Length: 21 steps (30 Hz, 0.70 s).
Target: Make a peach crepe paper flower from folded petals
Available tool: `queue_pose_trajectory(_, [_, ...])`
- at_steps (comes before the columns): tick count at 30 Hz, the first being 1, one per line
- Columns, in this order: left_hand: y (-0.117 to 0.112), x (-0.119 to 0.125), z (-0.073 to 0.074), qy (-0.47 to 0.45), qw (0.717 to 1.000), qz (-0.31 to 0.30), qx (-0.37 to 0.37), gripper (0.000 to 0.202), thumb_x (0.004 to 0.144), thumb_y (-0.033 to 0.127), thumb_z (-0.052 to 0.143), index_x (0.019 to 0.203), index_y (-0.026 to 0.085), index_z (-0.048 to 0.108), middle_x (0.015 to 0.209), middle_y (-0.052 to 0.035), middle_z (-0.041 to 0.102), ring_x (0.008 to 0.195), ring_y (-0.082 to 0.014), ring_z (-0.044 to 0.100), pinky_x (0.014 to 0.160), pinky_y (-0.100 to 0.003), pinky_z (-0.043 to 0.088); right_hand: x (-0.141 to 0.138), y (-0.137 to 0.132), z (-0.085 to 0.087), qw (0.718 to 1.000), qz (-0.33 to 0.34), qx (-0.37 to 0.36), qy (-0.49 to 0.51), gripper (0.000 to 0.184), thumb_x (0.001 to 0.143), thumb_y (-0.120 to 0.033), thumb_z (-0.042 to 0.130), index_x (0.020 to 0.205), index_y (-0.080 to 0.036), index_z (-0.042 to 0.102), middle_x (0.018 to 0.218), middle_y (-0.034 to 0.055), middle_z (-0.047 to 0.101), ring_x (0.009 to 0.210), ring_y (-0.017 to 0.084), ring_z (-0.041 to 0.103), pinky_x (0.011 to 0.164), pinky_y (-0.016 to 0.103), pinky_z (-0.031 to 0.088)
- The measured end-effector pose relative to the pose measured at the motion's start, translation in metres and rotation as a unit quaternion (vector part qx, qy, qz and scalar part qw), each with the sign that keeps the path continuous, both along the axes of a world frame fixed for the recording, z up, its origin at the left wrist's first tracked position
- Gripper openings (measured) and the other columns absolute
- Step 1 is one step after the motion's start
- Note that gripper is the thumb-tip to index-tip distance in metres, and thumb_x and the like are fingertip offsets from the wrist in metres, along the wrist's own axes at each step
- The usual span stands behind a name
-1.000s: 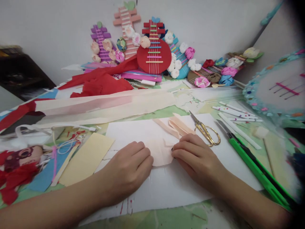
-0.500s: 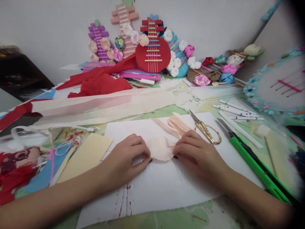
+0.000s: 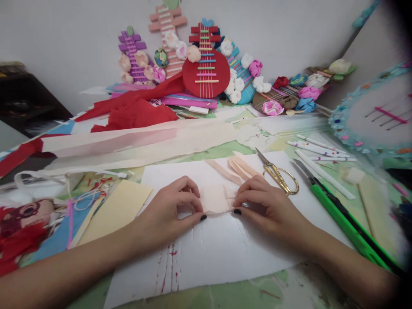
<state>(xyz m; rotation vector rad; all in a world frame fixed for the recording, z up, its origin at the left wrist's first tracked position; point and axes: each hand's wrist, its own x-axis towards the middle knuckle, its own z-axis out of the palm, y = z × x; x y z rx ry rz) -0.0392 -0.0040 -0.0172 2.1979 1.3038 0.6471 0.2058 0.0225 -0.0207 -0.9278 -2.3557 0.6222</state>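
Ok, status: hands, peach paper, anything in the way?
Left hand, right hand: each pinching one side of peach paper. Paper over white sheet. Strips close behind right hand; scissors clear of paper.

Soft, muted light lay evenly, with a sheen on the white sheet (image 3: 206,257) and the thin paper (image 3: 213,199) washed out. The shelf (image 3: 28,101) sat in shadow. Blackness swallowed the right-hand corners; the doll (image 3: 30,214) at left looked blurred.

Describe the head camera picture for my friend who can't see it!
The left hand and right hand pinch a piece of pale peach paper over a white sheet. Gold-handled scissors and a green utility knife lie to the right.
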Motion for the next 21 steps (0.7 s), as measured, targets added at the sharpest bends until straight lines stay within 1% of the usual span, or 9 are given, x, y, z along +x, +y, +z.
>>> queue_pose_trajectory(3, [-0.001, 0.002, 0.001, 0.001, 1.000, 0.004, -0.007, 0.010, 0.078, 0.019, 0.057, 0.071, 0.021, 0.064, 0.091, -0.0019, 0.053, 0.080, -0.0132, 0.052, 0.068, -0.024, 0.045, -0.002, 0.000, 0.000, 1.000, -0.009, -0.006, -0.001, 0.010, 0.078, -0.011, 0.058, 0.080, -0.019, 0.064, 0.085, 0.0052, 0.059, 0.086, 0.018, 0.052, 0.076, 0.033, 0.043])
queue_pose_trajectory(9, [-0.004, 0.007, 0.001, 0.012, 0.999, 0.026, 0.022, 0.010, 0.077, 0.016, 0.053, 0.070, 0.019, 0.060, 0.091, -0.0026, 0.053, 0.079, -0.0137, 0.051, 0.069, -0.026, 0.045, -0.006, -0.001, 0.001, 0.999, -0.032, -0.018, -0.015, 0.011, 0.077, -0.009, 0.056, 0.076, -0.018, 0.061, 0.086, 0.0052, 0.057, 0.085, 0.018, 0.051, 0.076, 0.033, 0.042])
queue_pose_trajectory(14, [-0.002, 0.010, 0.000, 0.011, 0.999, 0.025, 0.031, 0.010, 0.077, 0.015, 0.051, 0.069, 0.018, 0.056, 0.090, -0.0023, 0.051, 0.080, -0.0137, 0.050, 0.069, -0.026, 0.044, -0.008, -0.001, 0.001, 0.998, -0.060, -0.025, -0.025, 0.009, 0.076, -0.010, 0.056, 0.072, -0.018, 0.058, 0.085, 0.0052, 0.056, 0.085, 0.019, 0.051, 0.076, 0.033, 0.043])
queue_pose_trajectory(21, [-0.003, 0.013, -0.001, 0.020, 0.999, 0.031, 0.036, 0.011, 0.077, 0.016, 0.049, 0.066, 0.017, 0.050, 0.090, -0.0042, 0.049, 0.082, -0.0157, 0.050, 0.072, -0.030, 0.046, -0.011, -0.002, 0.001, 0.997, -0.077, -0.017, -0.024, 0.010, 0.076, -0.010, 0.056, 0.071, -0.018, 0.059, 0.089, 0.0057, 0.055, 0.087, 0.019, 0.051, 0.078, 0.035, 0.044])
